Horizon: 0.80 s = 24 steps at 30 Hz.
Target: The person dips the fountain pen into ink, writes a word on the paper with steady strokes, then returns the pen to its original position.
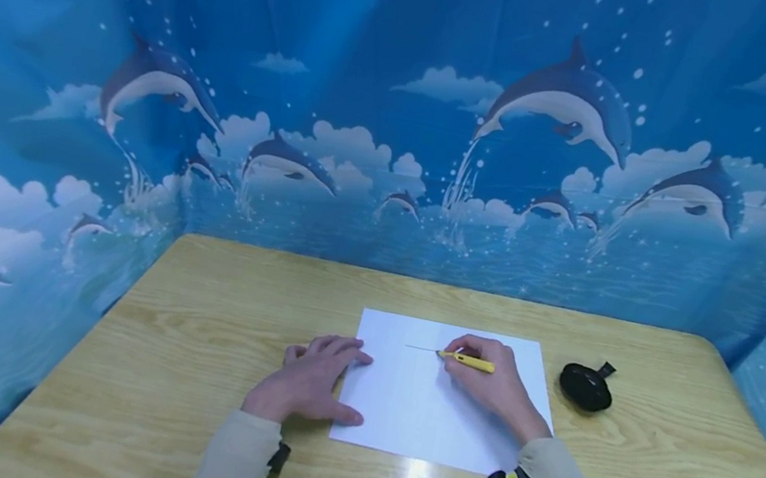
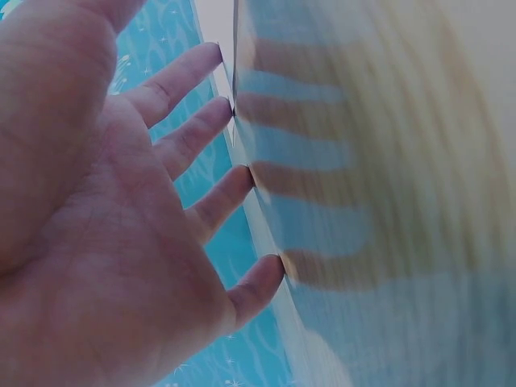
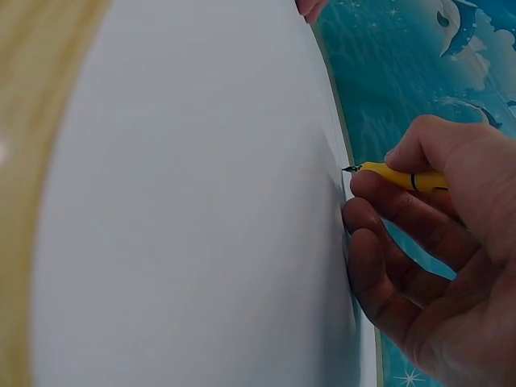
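right hand pinches my yellow pen, nib seemingly touching white paper at the thin line; i'd press lightly, loosely spread left hand steadying the left edge.

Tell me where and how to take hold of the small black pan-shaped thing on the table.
Probably best to pinch the short tab of the black pan-shaped thing, coming from above on the right. The tab juts out at the far right, narrower than the rounded body, and that side faces away from the white paper.
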Motion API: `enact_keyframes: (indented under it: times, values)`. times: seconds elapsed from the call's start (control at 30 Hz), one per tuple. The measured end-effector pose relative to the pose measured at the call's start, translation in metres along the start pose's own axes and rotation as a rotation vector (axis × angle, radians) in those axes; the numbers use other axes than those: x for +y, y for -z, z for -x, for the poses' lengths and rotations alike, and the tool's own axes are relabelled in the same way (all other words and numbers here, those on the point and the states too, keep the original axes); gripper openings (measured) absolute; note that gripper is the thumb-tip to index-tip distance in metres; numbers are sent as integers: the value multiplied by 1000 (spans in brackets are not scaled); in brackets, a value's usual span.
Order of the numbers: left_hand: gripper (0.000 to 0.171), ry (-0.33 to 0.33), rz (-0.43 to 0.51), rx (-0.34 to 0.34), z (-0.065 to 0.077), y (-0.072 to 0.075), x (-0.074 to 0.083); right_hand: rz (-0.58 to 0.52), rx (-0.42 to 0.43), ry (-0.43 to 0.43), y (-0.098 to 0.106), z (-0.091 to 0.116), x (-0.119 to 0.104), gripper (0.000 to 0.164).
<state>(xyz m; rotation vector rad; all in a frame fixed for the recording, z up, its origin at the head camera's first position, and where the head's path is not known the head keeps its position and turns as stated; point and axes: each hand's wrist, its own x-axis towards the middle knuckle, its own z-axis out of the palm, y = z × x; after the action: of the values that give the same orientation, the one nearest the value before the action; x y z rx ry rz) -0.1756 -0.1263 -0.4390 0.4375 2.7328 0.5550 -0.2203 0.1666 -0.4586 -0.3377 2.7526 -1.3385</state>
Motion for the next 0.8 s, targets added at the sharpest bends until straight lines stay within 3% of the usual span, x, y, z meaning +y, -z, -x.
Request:
enact_keyframes:
  times: [0.8]
  values:
    - [80,-10,3,6,0,-1,0,2,16,-31,10,6,7,12]
